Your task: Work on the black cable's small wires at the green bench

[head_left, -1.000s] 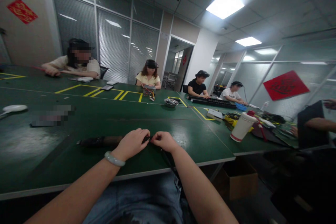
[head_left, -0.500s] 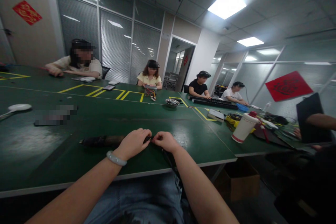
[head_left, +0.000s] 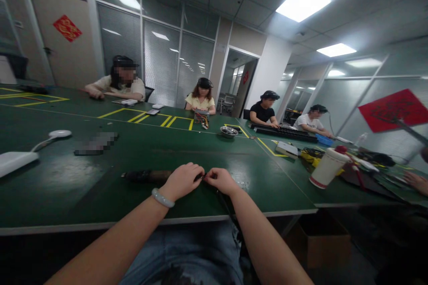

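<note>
The left hand (head_left: 183,181) rests on the green table (head_left: 100,187), its grip closed over the right end of a dark tool (head_left: 143,175) lying flat there. The right hand (head_left: 221,181) meets it fingertip to fingertip, its grip pinched on a black cord (head_left: 223,199) that drops over the near edge.

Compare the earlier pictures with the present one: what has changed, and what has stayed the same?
The view swung left: a white lamp base has come into sight, and the co-worker's black board on the right has left the picture. The left hand and right hand stay pinched together at the end of the dark rod on the green table; the cup has not moved.
</note>
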{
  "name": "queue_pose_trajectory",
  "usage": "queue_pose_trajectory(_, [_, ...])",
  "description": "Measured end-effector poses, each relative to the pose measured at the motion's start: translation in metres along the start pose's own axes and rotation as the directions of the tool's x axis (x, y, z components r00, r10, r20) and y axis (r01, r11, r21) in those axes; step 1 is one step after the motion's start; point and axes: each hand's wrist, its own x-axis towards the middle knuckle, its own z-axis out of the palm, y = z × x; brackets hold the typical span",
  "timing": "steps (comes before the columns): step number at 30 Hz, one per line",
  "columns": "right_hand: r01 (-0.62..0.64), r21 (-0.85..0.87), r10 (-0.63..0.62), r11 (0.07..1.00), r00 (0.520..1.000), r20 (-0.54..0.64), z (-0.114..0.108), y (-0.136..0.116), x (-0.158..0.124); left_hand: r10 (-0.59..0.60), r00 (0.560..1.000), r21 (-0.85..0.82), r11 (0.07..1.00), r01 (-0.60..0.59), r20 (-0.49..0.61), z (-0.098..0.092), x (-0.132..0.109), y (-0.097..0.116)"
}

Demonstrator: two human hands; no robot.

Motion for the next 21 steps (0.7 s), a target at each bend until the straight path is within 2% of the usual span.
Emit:
queue_pose_trajectory(12, [0.010, 0.032, -0.010, 0.999, 1.000, 0.018, -0.0033, -0.0039, -0.0017, -0.070, 0.997, 0.029, 0.997, 0.071, -0.025, 0.0017, -0.0017, 0.0017])
queue_pose_trajectory(21, [0.015, -0.011, -0.015, 1.000, 1.000, 0.003, -0.0020, -0.0012, -0.0007, 0.007, 1.000, 0.010, 1.000, -0.007, 0.002, -0.0002, -0.0009, 0.0012])
